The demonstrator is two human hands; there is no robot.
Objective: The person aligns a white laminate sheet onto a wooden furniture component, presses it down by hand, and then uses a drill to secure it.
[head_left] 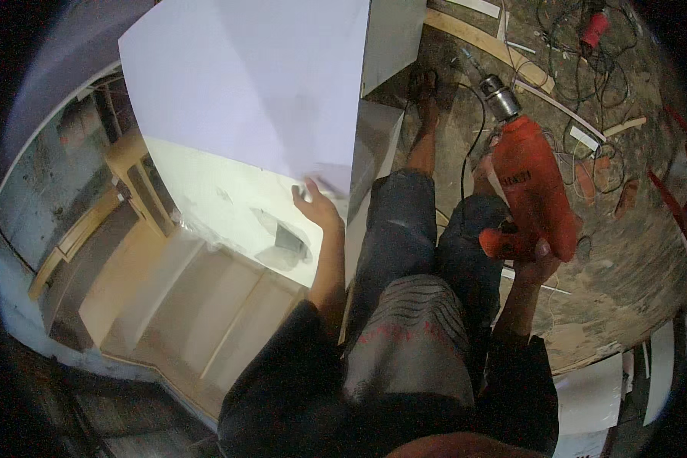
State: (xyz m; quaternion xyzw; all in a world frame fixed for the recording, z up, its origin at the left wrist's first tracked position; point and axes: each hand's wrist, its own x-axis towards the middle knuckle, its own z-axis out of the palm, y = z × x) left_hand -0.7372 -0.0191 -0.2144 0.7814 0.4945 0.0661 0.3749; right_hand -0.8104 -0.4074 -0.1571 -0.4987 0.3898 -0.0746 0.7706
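Room: a rough workshop floor (626, 252) of dirt and dust, strewn with offcuts, seen from above by a standing person.
White panel: a large white board (252, 84) stands tilted at the far left, its lower right corner just by the left hand.
Wooden cabinet: an unfinished plywood unit (198, 305) lies at the near left, pale shelves and dividers open to view, beneath and beside the white panel.
Second white board: a lower white sheet (229, 206) lies under the tilted panel, with a grey smudge and a dark patch near its right edge.
Legs: dark trousers and a sandalled foot (424, 84) point toward the far middle, between panel and drill.
Drill: an orange-red power drill (530, 183) at the right, chuck and bit aimed to the far left, a black cord trailing off behind it.
Right hand: the right hand (538, 263) is clamped round the drill's grip from below, fingers wrapped tight.
Left hand: the left hand (317, 206) touches the panel's lower corner, fingers together on the edge; whether it grips a small object there, I cannot tell.
Cables: tangled wires (580, 46) lie at the far right.
Strips: thin white offcuts (584, 137) are scattered near the cables.
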